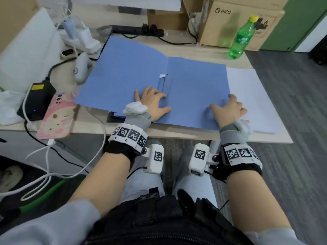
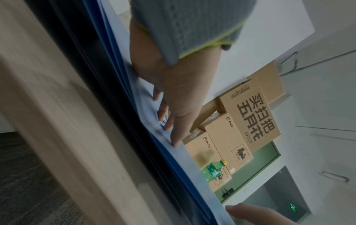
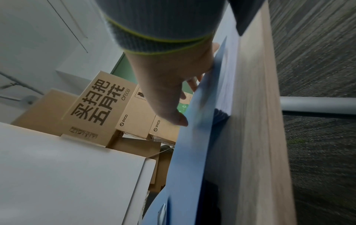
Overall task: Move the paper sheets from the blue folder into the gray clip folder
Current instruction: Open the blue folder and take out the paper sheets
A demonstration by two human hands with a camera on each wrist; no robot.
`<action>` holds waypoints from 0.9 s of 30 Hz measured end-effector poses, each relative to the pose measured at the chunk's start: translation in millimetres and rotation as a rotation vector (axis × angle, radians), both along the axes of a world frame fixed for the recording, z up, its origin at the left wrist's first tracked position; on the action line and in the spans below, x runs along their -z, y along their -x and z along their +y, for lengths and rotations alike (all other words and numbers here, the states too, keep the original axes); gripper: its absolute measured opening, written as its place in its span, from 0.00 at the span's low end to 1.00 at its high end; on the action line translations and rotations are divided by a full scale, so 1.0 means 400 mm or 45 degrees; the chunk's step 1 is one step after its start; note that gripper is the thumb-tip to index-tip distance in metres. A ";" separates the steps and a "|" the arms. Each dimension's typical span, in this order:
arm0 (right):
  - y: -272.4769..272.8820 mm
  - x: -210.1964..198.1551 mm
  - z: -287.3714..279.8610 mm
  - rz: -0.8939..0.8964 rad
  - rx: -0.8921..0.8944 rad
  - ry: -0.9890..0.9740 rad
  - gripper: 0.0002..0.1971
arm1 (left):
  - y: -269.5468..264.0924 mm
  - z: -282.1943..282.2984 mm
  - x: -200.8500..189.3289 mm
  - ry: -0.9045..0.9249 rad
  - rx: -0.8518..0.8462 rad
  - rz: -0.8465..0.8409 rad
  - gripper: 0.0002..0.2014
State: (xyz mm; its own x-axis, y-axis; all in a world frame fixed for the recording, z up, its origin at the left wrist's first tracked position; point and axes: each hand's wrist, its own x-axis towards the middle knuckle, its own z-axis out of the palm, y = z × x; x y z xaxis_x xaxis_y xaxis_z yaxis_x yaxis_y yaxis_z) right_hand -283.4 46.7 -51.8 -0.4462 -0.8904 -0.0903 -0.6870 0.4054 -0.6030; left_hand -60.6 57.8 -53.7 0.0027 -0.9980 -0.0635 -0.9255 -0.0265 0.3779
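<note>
The blue folder (image 1: 123,76) lies open across the desk, and nothing shows on its two inner faces. My left hand (image 1: 152,101) presses flat on it beside the spine, fingers spread. At the folder's right edge my right hand (image 1: 228,108) has its thumb on top and its fingers curled over the edge. In the right wrist view that edge (image 3: 194,106) is lifted between the thumb and fingers of the right hand (image 3: 173,85). A stack of white paper sheets (image 1: 253,99) lies just right of the folder. A dark gray folder corner (image 1: 113,118) pokes out under the blue folder's near left.
A green bottle (image 1: 240,39) and cardboard boxes (image 1: 230,20) stand at the back right. On the left lie a pink-cased phone (image 1: 56,117), a black charger (image 1: 38,99), a white controller (image 1: 80,68) and loose cables. The desk's front edge (image 1: 177,134) runs just below my wrists.
</note>
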 end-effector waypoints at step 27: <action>-0.061 -0.031 -0.018 -0.251 -0.392 0.204 0.27 | -0.037 -0.029 -0.050 0.211 -0.002 0.134 0.22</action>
